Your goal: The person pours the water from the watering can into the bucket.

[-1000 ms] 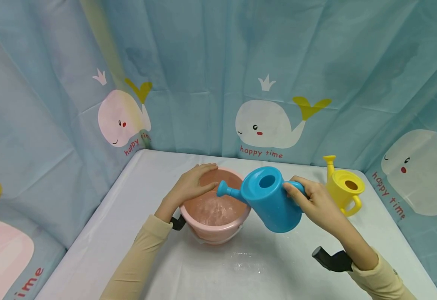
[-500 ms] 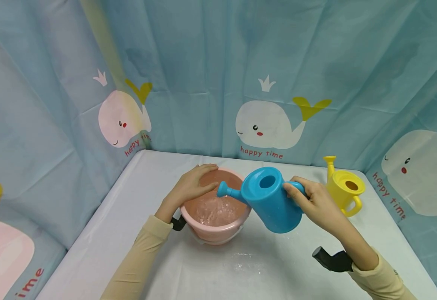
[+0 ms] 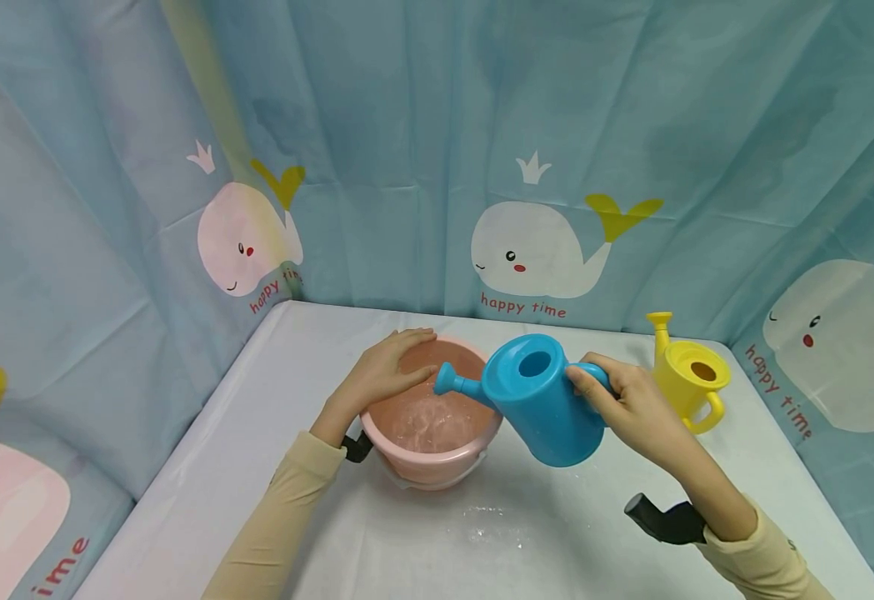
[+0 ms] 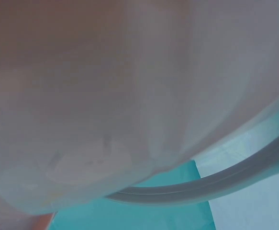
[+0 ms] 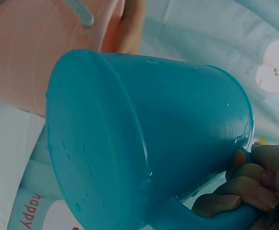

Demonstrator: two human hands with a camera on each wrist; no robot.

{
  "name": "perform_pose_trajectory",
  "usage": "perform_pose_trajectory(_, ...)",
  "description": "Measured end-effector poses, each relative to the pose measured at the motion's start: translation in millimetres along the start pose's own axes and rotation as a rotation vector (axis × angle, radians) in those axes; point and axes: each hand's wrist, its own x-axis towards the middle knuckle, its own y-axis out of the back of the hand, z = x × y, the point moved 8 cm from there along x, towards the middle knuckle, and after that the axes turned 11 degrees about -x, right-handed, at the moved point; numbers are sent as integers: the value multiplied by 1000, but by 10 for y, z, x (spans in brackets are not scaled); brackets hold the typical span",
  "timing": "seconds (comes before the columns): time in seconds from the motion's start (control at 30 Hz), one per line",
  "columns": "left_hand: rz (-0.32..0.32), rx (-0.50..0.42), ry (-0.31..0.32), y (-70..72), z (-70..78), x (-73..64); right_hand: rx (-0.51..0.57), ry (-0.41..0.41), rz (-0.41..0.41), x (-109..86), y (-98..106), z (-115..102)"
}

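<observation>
In the head view a pink bucket (image 3: pixel 429 458) stands on the white-covered table with rippling water (image 3: pixel 437 421) inside. My left hand (image 3: pixel 384 367) rests over its left and back rim, fingers fairly straight, thumb reaching over the opening. A blue watering can (image 3: pixel 545 408) hangs tilted left, its spout (image 3: pixel 455 382) over the bucket. My right hand (image 3: pixel 627 400) grips the can's handle; curled fingers show on it in the right wrist view. There, droplets cling to the can's wet side. The left wrist view holds mostly the bucket's outer wall (image 4: pixel 129 105) and its carrying handle (image 4: pixel 201 189).
A yellow watering can (image 3: pixel 687 375) stands at the table's back right corner. Small water drops (image 3: pixel 489 521) lie on the white cover (image 3: pixel 407 558) in front of the bucket. Blue whale-print curtains (image 3: pixel 384 225) enclose the back and sides.
The water in the bucket keeps rippling and its splash pattern shifts. Both hands, the blue watering can and the bucket hold almost the same places.
</observation>
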Motion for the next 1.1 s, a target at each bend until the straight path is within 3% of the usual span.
perform_pose_trajectory(1.1, -2, 8, 2, 0, 19, 3, -4, 5, -3, 12, -10, 20)
